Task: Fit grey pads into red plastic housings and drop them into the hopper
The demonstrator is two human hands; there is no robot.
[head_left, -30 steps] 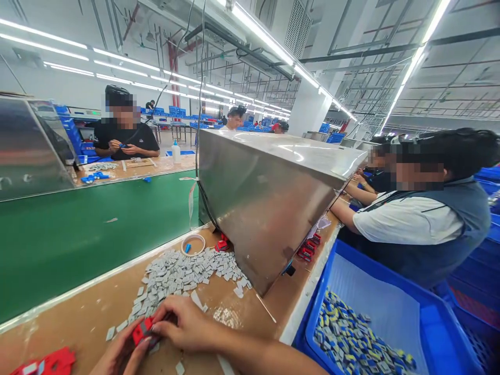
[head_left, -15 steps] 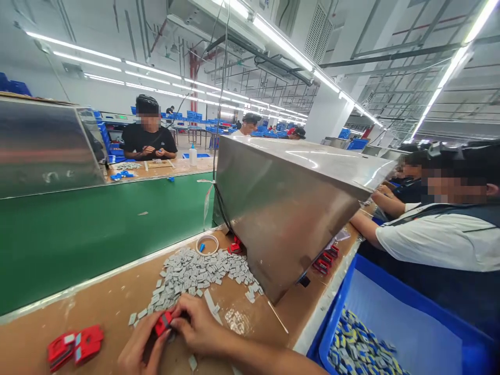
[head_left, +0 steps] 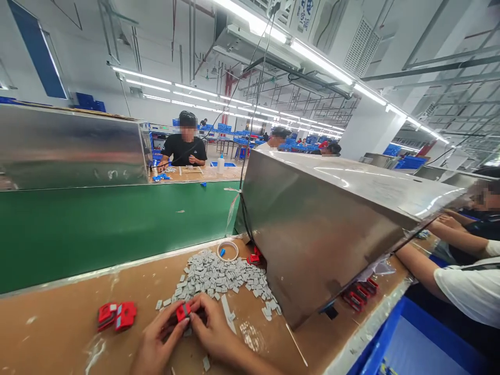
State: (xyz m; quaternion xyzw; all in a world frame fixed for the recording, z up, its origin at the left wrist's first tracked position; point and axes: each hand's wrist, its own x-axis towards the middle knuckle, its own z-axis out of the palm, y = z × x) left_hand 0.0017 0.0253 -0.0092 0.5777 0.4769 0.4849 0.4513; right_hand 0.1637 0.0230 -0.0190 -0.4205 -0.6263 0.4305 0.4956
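Note:
My left hand (head_left: 158,344) and my right hand (head_left: 213,330) meet at the near edge of the brown worktop (head_left: 58,328). Both pinch one small red plastic part (head_left: 183,311) between thumbs and fingertips. Just beyond my fingers lies a heap of several small grey pieces (head_left: 219,275). Two more red parts (head_left: 116,315) lie side by side to the left of my hands.
A green conveyor belt (head_left: 97,224) runs behind the worktop. A large steel box (head_left: 332,219) stands to the right, with red parts (head_left: 359,296) under its edge. A tape ring (head_left: 227,250) lies behind the heap. A blue crate (head_left: 414,346) sits at lower right; co-workers sit nearby.
The view has swung left and up, so the blue crate has slid mostly out of frame. My hands still hold the red part, and the two red parts at left are now fully visible.

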